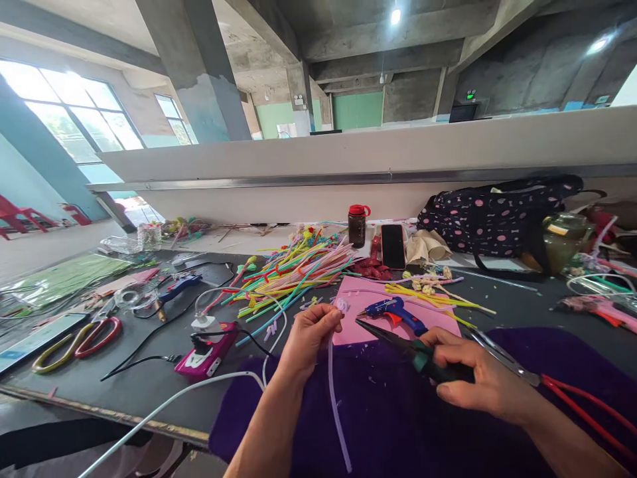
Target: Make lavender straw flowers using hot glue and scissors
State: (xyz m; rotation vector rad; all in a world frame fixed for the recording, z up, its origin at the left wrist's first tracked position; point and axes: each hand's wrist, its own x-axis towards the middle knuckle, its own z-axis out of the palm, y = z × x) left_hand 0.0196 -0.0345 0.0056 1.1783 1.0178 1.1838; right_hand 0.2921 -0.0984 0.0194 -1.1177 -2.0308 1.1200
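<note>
My left hand [317,326] pinches a lilac pipe cleaner [336,411]. Its long stem hangs down over the dark purple cloth [388,411], and a small curled lilac piece shows at my fingertips. In my right hand [465,372] are long-nose pliers [418,355] with dark green handles, their tips pointing left toward the left hand but apart from it. Just behind the pliers, a blue glue gun [393,312] lies on a pink sheet [353,332].
Bundled coloured pipe cleaners [298,272] lie beyond my hands. Red-handled scissors [542,382] are at the right, more scissors [89,342] at the left. A magenta power strip [212,352] with cables sits left. Behind stand a bottle [357,229], a phone [393,247] and a patterned bag [488,222].
</note>
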